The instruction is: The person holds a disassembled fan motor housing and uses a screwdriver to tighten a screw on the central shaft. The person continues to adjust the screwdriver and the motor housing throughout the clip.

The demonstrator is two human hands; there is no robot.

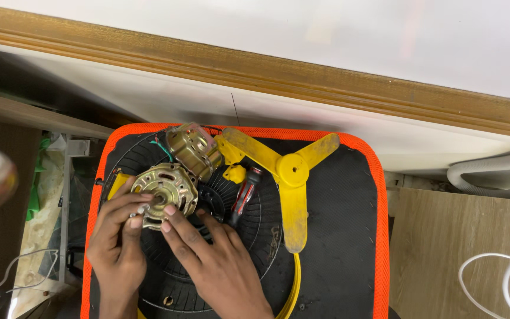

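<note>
Both hands on a motor cover over a fan grille.
The left hand (116, 239) and right hand (213, 260) pinch the brass cover (163, 188) at its near edge, fingertips closed on it. Just beyond the fingers lies the motor (191, 147); right of them, a screwdriver (244, 195) and yellow blade (290, 177).
</note>
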